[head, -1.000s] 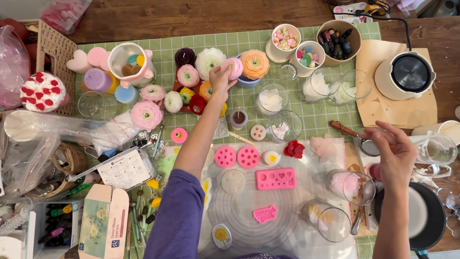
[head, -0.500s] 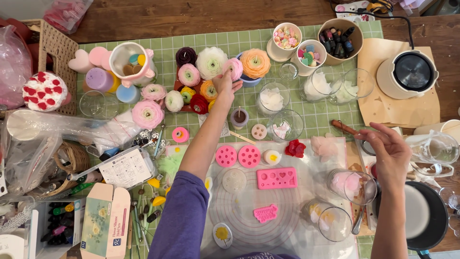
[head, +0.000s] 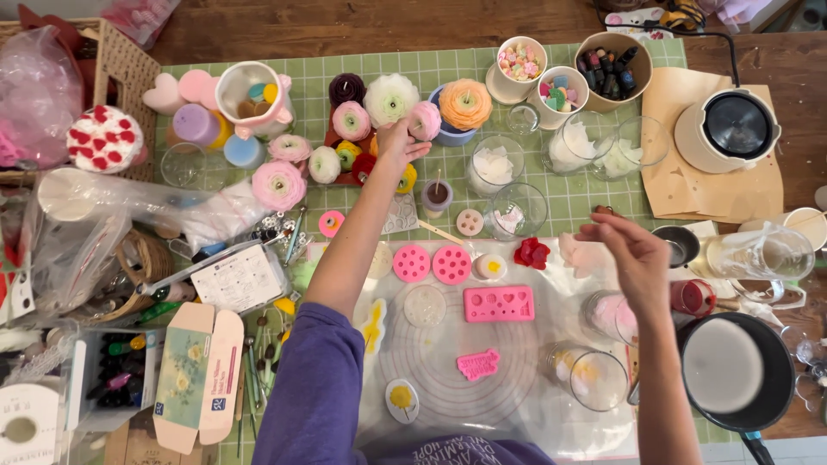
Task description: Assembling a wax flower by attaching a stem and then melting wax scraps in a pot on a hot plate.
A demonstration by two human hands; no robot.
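A pink flower candle [head: 425, 120] is gripped by the left hand [head: 398, 142] among finished blooms, while silicone moulds [head: 498, 303] lie untouched below the relaxed, empty right hand [head: 633, 254].

Before us, a crowded bench [head: 258, 26] | green checked mat [head: 448, 65] | pink silicone mould [head: 498, 303] | black pan [head: 736, 370] | white melting pot [head: 728, 129] | flowered carton [head: 198, 375]

Dark wooden table [head: 413, 26], green checked mat [head: 482, 65] spread across its middle, clear round-marked sheet [head: 525, 379] over the mat's near part, brown paper [head: 689, 185] at right under a white pot [head: 728, 129], wicker basket [head: 121, 65] at left, dark pan [head: 741, 372] near right.
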